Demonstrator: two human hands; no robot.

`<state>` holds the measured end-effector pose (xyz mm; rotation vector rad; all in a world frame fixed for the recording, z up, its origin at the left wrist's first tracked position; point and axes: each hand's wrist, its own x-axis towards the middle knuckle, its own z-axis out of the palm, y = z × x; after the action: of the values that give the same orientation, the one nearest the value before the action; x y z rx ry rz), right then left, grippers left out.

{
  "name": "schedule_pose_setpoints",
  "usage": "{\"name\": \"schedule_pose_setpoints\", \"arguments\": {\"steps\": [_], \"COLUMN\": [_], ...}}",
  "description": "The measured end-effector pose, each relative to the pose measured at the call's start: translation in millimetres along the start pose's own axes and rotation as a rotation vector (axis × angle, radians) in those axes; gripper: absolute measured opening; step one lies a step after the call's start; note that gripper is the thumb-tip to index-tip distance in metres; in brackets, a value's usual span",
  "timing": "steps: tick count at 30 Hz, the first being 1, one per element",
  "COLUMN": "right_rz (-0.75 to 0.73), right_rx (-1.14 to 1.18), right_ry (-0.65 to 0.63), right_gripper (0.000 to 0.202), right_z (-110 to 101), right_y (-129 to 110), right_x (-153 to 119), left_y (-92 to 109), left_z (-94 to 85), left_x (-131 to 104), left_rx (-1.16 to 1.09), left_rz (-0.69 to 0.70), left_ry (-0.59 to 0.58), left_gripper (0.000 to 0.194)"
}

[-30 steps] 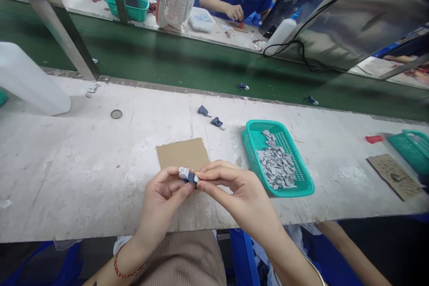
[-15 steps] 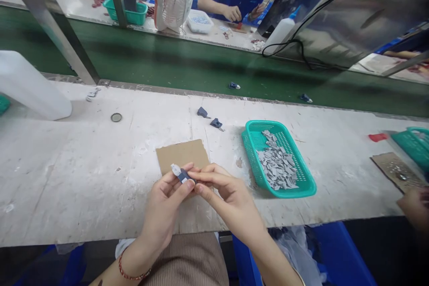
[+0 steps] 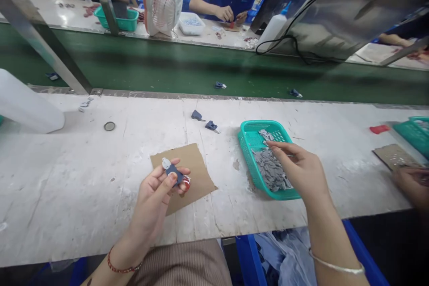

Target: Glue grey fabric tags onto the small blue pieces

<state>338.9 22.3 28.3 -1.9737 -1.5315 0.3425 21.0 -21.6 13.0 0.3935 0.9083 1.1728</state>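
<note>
My left hand [image 3: 156,192] is closed on a small dark blue plastic part [image 3: 174,176], which has a light grey tip pointing up and left. Beneath that hand lies a piece of brown cardboard [image 3: 196,178]. By the fingertips shows a shiny red round thing [image 3: 186,183]; whether it is touched I cannot tell. Over a green plastic basket [image 3: 246,154], my right hand [image 3: 298,165] has thumb and forefinger pinched together. Many small flat grey pieces [image 3: 270,167] fill the basket. Anything between the right fingertips is too small to make out.
Two dark blue parts [image 3: 211,125] lie behind the cardboard, with a bottle cap [image 3: 109,126] farther left. A white jug [image 3: 30,105] stands at the left edge. More blue parts [image 3: 220,85] sit on the green belt [image 3: 150,67]. At right, a co-worker's hand [image 3: 410,181] rests near another cardboard.
My right hand has left the blue part and moved right to the basket. The left hand keeps the part, shifted slightly left, and the red thing has come into view.
</note>
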Motion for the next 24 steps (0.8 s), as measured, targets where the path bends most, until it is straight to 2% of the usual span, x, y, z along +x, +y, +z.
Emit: {"name": "schedule_pose_setpoints", "arguments": {"steps": [3,7,11,13,14,15,19,22,24], "right_rz": [-0.063,-0.224,-0.317,-0.340,-0.347,-0.352,-0.358,-0.359,-0.361], "right_rx": [-0.131,-0.292,-0.303,-0.302,-0.304,-0.306,-0.302,-0.290,-0.280], "right_ry": [-0.096,-0.266,-0.324,-0.380,-0.402,-0.415,-0.403,-0.393,-0.388], "right_gripper": [0.028,0.033,0.032,0.030,0.028,0.027,0.021,0.016,0.016], "right_z": [-3,-4,-2,3,6,9,17,17,16], "right_y": [26,35,27,23,21,19,16,17,18], "right_x": [21,33,39,44,46,49,57,58,57], "left_y": [13,42,79,96,105,112,136,146,148], "left_z": [-5.5,-13.4,-16.2,-15.5,-14.6,-13.4,-9.2,-6.5,-0.7], "left_x": [12,48,116,158,179,199,258,281,288], "left_rx": [0.135,0.406,0.723,0.931,1.108,1.271,1.547,1.737,1.778], "left_rz": [0.094,0.286,0.416,0.527,0.567,0.575,0.615,0.585,0.602], "left_ry": [0.031,0.091,0.115,0.184,0.236,0.282,0.320,0.264,0.237], "left_gripper": [0.034,0.033,0.036,0.034,0.032,0.031,0.033,0.032,0.031]}}
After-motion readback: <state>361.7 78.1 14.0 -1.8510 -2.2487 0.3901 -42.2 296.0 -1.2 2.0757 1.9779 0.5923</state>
